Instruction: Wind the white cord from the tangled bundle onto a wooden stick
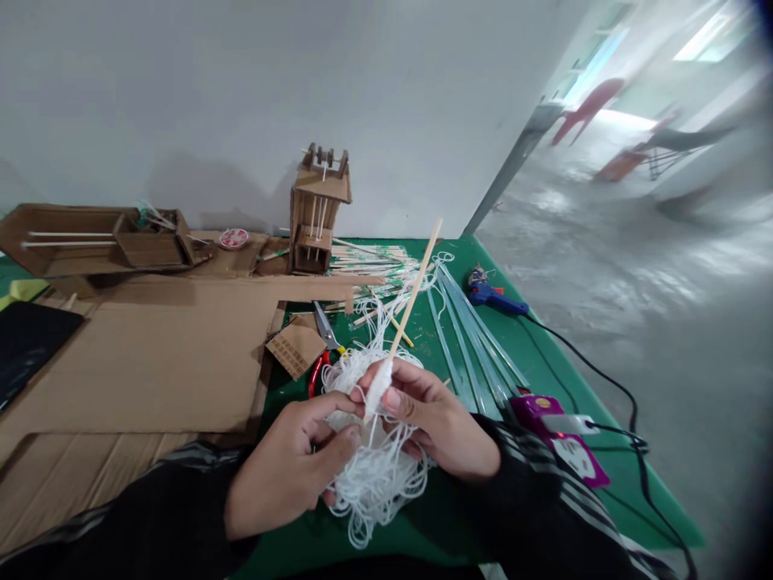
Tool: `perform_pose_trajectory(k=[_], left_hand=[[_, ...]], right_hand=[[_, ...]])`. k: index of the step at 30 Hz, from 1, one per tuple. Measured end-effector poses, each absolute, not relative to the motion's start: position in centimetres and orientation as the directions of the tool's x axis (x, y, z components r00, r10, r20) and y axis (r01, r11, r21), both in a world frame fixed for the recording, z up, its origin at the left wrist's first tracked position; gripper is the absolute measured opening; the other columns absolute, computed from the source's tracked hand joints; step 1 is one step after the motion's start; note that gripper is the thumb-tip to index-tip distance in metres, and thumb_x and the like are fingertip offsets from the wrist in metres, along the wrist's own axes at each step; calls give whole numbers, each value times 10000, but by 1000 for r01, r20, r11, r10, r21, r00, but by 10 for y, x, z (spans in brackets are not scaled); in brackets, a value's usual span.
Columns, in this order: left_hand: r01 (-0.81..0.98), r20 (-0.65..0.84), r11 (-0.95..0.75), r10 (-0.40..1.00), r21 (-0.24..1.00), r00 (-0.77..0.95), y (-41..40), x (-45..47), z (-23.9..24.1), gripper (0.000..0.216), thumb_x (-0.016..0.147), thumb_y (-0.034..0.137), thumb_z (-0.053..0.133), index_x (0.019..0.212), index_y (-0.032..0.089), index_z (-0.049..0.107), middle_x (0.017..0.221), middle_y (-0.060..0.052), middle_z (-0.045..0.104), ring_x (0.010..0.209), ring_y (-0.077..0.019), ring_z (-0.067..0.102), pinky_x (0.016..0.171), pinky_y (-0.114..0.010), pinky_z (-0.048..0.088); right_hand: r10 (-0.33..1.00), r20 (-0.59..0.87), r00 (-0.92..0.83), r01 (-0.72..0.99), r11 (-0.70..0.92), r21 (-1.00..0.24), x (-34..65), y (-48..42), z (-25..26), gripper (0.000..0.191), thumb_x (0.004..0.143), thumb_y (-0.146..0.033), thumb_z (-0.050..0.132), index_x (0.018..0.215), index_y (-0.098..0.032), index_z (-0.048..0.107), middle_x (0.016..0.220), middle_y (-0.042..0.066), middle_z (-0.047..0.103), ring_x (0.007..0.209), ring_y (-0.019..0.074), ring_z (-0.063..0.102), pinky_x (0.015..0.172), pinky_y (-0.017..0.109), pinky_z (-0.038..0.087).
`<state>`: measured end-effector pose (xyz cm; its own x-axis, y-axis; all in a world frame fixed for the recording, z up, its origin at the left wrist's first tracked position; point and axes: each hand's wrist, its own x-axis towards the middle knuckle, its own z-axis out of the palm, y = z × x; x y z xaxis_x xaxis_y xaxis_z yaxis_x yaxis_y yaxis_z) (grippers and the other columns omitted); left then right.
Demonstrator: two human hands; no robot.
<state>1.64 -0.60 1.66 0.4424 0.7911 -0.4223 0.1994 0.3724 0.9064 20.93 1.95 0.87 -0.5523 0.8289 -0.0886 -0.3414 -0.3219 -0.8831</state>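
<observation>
The work in hand was the winding of white string (369,483) onto a thin wooden stick (416,286), and by the look of it the job was in its early part. A short, thick wrap of string (378,392) covered only the lower end of the stick, just below the centre of the frame, while the rest of the shaft ran bare up and to the right. Most of the string lay as a loose tangle under and between the hands at lower centre, so a good deal appeared to be left unwound. The right hand (444,427) was closed around the wrapped end, thumb and fingers pinching it and holding the stick tilted. The left hand (287,471) was curled, its thumb and forefinger nipping strands of the string just beside the stick's lower tip; whether it also touched the stick could not be told. Around them, on the green table cover (543,366), lay red-handled snips (319,358) just above the tangle, a row of clear glue sticks (474,346) to the right, a blue glue gun (492,296) with its black cord at right of centre, and a purple packet (564,443) at lower right. A cardboard tower (317,209) stood at upper centre beside a bundle of spare sticks (368,262), and a large cardboard sheet (150,354) filled the left.
</observation>
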Motion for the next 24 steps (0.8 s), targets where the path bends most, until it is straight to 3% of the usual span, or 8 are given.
perform_pose_trajectory(k=[6, 14, 19, 24], left_hand=[[147, -383, 357, 804, 923, 455, -5, 17, 13, 384, 858, 529, 581, 967, 162, 603, 509, 84, 484, 336, -27, 387, 336, -124, 350], [147, -384, 356, 826, 923, 413, -3, 19, 14, 381, 869, 524, 559, 797, 152, 603, 497, 70, 488, 334, -28, 384, 336, -129, 328], [179, -379, 334, 828, 925, 414, -3, 16, 14, 409, 879, 547, 535, 809, 151, 607, 530, 56, 510, 353, -32, 419, 321, -113, 292], [183, -370, 322, 829, 929, 418, -3, 13, 15, 413, 884, 547, 527, 840, 146, 614, 542, 54, 514, 365, -31, 429, 323, -104, 289]], right_hand=[[811, -98, -577, -346, -350, -871, 207, 16, 7, 178, 899, -348, 634, 1034, -232, 649, 937, 8, 644, 449, 12, 429, 333, 105, 325], [836, -128, -533, -235, -292, -927, 209, 18, 10, 227, 874, -364, 662, 1030, -207, 611, 895, 4, 615, 488, 30, 440, 349, 115, 349], [823, -123, -555, -57, -185, -981, 214, 19, 16, 362, 728, -277, 808, 986, -193, 568, 883, -1, 606, 644, 82, 519, 565, 191, 449], [860, -78, -504, 58, -57, -997, 216, 17, 17, 204, 785, -292, 752, 835, -168, 598, 752, -4, 572, 638, 105, 476, 584, 234, 397]])
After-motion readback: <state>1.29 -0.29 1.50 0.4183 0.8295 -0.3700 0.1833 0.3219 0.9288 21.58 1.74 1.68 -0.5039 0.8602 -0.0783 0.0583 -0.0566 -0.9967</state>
